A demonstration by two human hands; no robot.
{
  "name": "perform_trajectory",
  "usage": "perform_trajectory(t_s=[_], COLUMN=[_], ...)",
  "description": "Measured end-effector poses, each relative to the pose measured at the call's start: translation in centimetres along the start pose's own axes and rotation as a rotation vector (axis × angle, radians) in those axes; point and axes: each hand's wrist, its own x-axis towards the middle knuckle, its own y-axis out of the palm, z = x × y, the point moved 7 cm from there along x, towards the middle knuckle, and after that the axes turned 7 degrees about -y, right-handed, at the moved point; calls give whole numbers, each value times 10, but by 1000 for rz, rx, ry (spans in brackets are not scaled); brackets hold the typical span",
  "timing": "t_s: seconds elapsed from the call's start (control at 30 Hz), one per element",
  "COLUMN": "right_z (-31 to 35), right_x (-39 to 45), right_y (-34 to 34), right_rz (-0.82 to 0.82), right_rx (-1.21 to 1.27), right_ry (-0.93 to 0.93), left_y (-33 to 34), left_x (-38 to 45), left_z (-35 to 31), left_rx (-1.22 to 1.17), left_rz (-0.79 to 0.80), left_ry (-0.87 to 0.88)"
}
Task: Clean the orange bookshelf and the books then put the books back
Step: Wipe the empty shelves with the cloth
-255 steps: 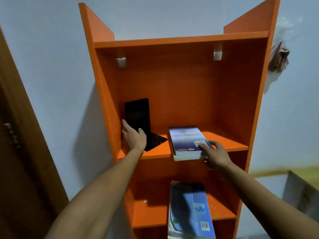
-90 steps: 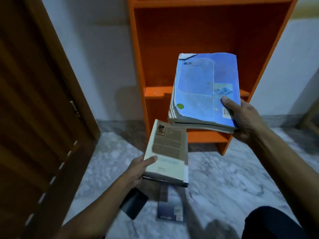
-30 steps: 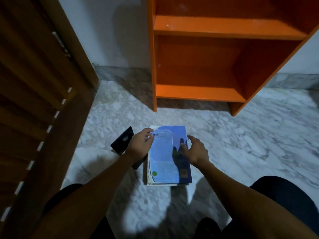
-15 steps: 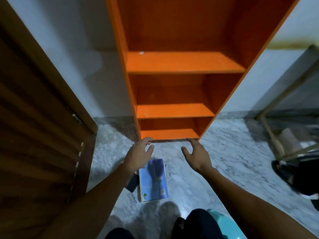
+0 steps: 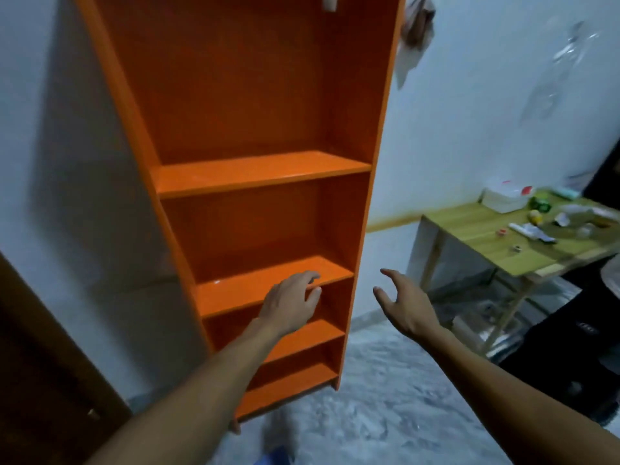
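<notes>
Bookshelf (image 5: 255, 105), orange, upright against pale wall on marble floor (image 5: 385, 407), long axis vertical, open face toward camera; wooden table (image 5: 476, 226) right of it. Left hand (image 5: 290, 305) before a middle shelf, right hand (image 5: 407, 305) just right of bookshelf, both with fingers spread, holding nothing.

Wooden tabletop (image 5: 486, 229) at right carried a white lidded box (image 5: 505, 199) and small scattered items; a cloth (image 5: 414, 31) hung on the pale wall (image 5: 469, 112); marbled floor (image 5: 385, 414) lay below; dark door (image 5: 40, 380) stood at left.

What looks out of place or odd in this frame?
Nothing looks damaged or spilled. The orange bookshelf holds no books on the shelves in view, and white specks dot them. Both the left hand and right hand are empty. The small table is cluttered.
</notes>
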Motion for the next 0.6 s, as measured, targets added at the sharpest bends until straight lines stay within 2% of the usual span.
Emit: perform_trajectory(t_s=[0.13,0.3,0.47,0.6], right_z=[-16,-55,-95,-117], right_x=[38,116,228,326], right_y=[-66,-134,-194,-242], right_rz=[-119,-275,-384,-417], right_rx=[-20,56,91,160], right_ry=[-23,-54,-110,-163], left_y=[-27,-41,-49,-68], left_x=[45,113,215,308], left_z=[-78,-169,-262,-331], left_rx=[70,42,-108,-211], left_rz=[-120,-199,-261,-327], left_ry=[178,304,358,304])
